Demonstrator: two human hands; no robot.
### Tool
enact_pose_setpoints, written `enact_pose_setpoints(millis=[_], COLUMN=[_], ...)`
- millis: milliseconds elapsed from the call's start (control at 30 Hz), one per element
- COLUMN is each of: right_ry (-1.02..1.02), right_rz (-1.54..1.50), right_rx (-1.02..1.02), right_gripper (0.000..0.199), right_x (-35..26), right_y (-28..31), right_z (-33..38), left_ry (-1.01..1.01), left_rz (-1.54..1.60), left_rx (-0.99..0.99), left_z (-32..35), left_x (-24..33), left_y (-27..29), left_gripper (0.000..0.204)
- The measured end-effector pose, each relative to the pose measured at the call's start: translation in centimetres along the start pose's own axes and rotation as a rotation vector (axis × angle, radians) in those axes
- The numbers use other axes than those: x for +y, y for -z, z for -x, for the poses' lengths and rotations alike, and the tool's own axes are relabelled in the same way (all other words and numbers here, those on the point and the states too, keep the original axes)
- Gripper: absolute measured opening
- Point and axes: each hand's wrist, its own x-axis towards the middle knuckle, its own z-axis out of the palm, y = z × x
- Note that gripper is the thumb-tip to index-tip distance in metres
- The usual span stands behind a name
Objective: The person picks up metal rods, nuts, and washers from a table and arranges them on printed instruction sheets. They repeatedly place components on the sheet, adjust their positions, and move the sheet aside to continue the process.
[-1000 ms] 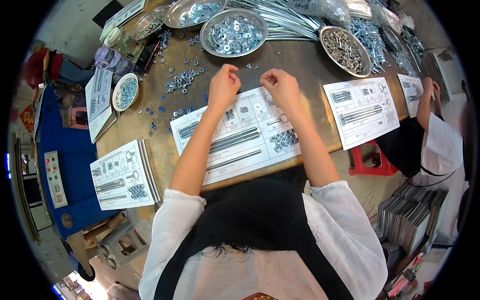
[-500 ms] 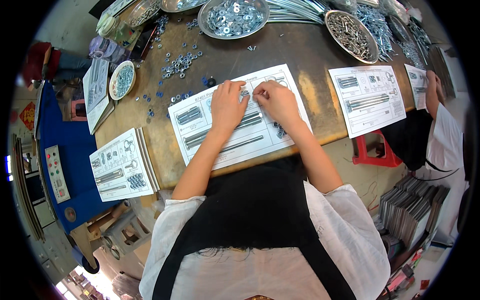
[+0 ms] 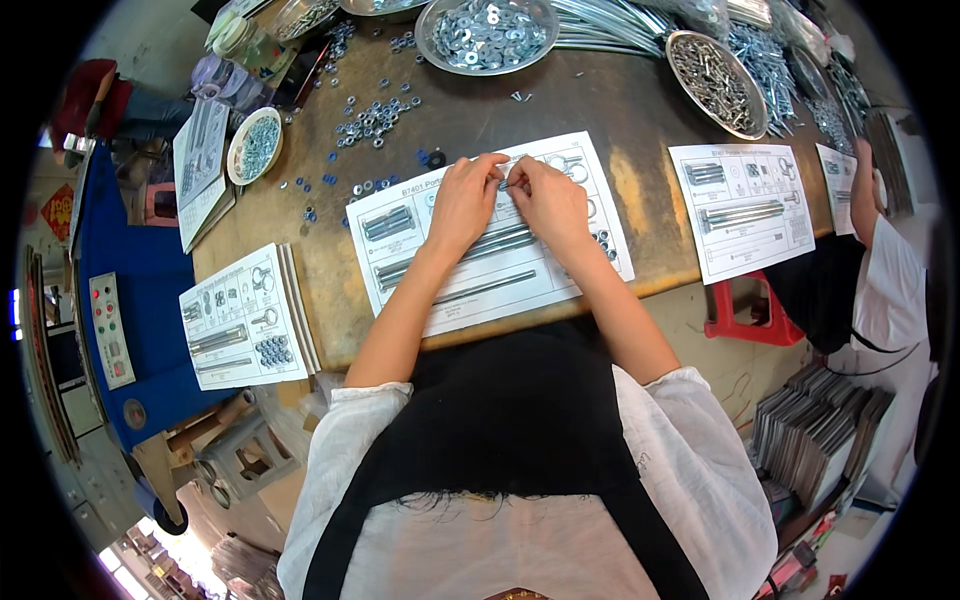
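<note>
A white printed sheet (image 3: 560,290) with pictures of bolts, rods and nuts lies before me at the table's near edge. My left hand (image 3: 466,205) rests over its upper middle, fingers bent and closed toward the thumb. Beside it, my right hand (image 3: 548,205) has its thumb and fingertips pinched. The fingertips of both hands nearly meet above the small pictures on the sheet. Whatever they hold is too small and too covered to name. Loose nuts (image 3: 372,122) are scattered on the table beyond the sheet, to the left.
Metal bowls of washers (image 3: 487,38) and screws (image 3: 716,84) stand at the back, near long rods (image 3: 610,25). A small white bowl (image 3: 255,146) is at left. More printed sheets lie left (image 3: 240,320) and right (image 3: 742,215). Another person's arm (image 3: 863,190) reaches in at far right.
My right hand has moved closer to my left, and its fingertips now almost touch the left ones. The whole view has shifted slightly.
</note>
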Motion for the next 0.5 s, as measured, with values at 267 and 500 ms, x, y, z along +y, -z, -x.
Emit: enact_pose_setpoints(millis=[267,500], right_ry=[-0.058,-0.156], right_rz=[-0.017,0.072], right_rx=[0.065,0.234], right_gripper=[0.014,0.020], right_x=[-0.6,4.9], right_y=[0.1,5.8], right_z=[0.4,1.0], left_ry=[0.031,0.295], left_rz=[0.075,-0.118], left_rx=[0.038,0.319], left_z=[0.4,7.1], left_x=[-0.8,-4.0], left_y=[0.5,8.7], left_gripper=[0.031,0.019])
